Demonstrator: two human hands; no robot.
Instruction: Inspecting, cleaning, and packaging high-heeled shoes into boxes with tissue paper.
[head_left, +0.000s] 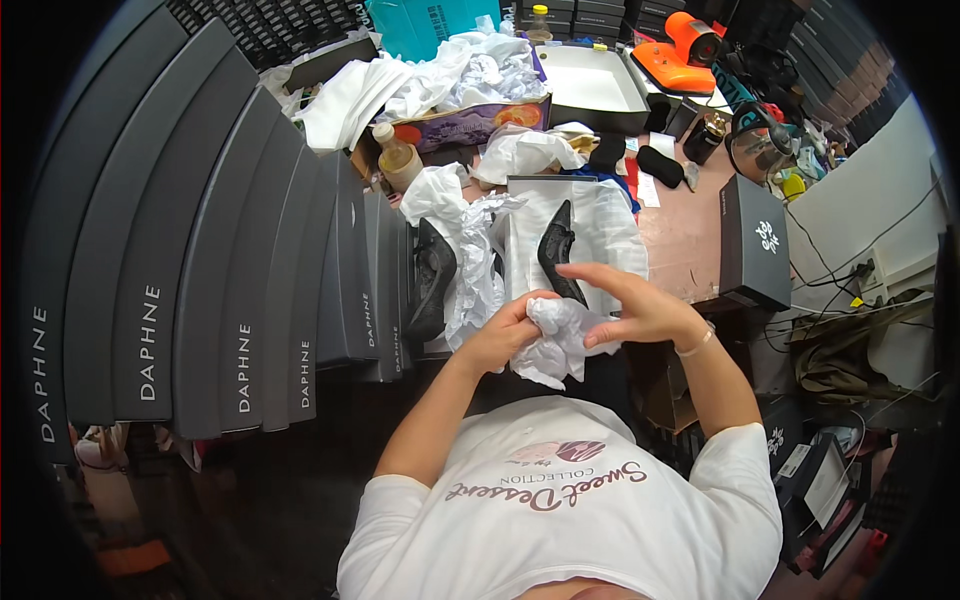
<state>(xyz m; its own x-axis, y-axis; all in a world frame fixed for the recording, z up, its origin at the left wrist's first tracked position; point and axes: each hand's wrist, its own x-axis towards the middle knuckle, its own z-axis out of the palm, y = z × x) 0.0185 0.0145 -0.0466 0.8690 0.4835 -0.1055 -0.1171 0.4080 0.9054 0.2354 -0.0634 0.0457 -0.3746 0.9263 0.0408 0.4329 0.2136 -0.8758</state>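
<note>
Crumpled white tissue paper (552,345) is gripped in my left hand (497,338), close to my body at the table's near edge. My right hand (645,312) is spread beside the paper, thumb and fingers wide apart. Beyond my hands a black pointed shoe (556,250) lies on white tissue in an open shoebox (524,215); its near end is partly hidden by my right fingers. Another black pointed shoe (431,275) rests to the left, next to the boxes. Between the two shoes runs a strip of crumpled tissue (478,285).
Dark grey shoeboxes (215,230) stand in a long row along the left. A closed dark box (753,245) sits at the table's right edge. At the back are a carton of tissue (480,120), a white box lid (590,80), a bottle (397,158) and an orange device (680,55).
</note>
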